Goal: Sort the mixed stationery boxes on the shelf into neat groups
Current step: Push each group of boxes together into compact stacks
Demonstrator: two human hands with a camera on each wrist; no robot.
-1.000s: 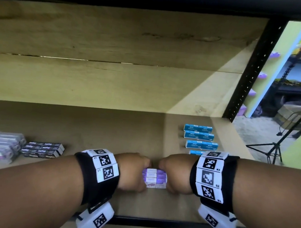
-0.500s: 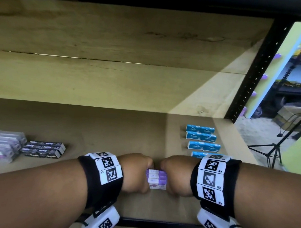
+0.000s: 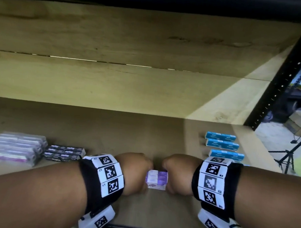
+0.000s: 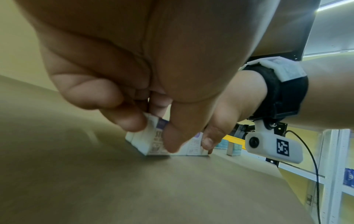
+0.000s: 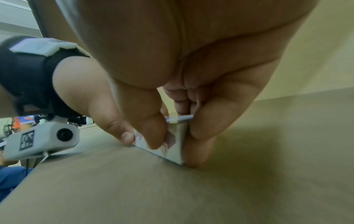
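Centrally, small stack of purple-and-white cardboard boxes sits on brown wooden shelf board near its front edge. Left hand and right hand pinch stack's opposite ends, fingers curled. Left of stack: flat black boxes, then clear-wrapped purple packs. Right of stack: row of blue boxes.

A small stack of white-and-purple cardboard boxes sits on the wooden shelf board near its front edge, held at its two ends. To the left lie a blurred bundle of pale purple boxes and, just beside it, flat black boxes. To the right, blue boxes lie in a row running from back to front.
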